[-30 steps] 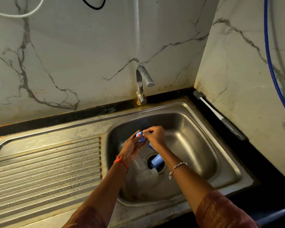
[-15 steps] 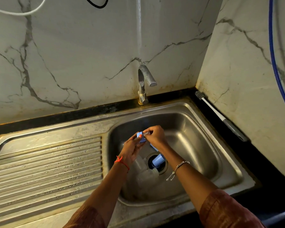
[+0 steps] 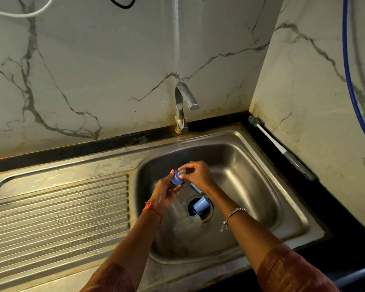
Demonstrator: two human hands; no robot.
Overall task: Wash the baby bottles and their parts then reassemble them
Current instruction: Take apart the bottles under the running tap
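While it is held over the middle of the basin, the blue bottle collar (image 3: 176,179) is gripped by the curled fingers of the left hand (image 3: 165,193). A clear silicone nipple (image 3: 182,172) set at the collar's opening is pinched by the fingertips of the right hand (image 3: 198,174). How far the nipple is seated cannot be told. Just below the right hand, a second blue part (image 3: 195,187) is largely hidden.

A blue cap (image 3: 201,205) is seen lying tilted in the drain opening (image 3: 209,214). Touching the drain's near left edge, a clear bottle (image 3: 184,221) is laid on its side on the basin floor.

All of this is contained in a stainless steel sink (image 3: 282,207), whose ribbed drainboard (image 3: 57,209) on the left is dotted with water drops. A steel faucet (image 3: 182,106) is mounted at the back rim.

On the black surface (image 3: 346,207) to the right, a bottle brush (image 3: 280,149) is laid along the wall, bristles toward the corner. A red thread (image 3: 152,209) is worn on the left wrist and a bracelet (image 3: 233,213) on the right. A blue hose (image 3: 349,81) is run down the marbled right wall.
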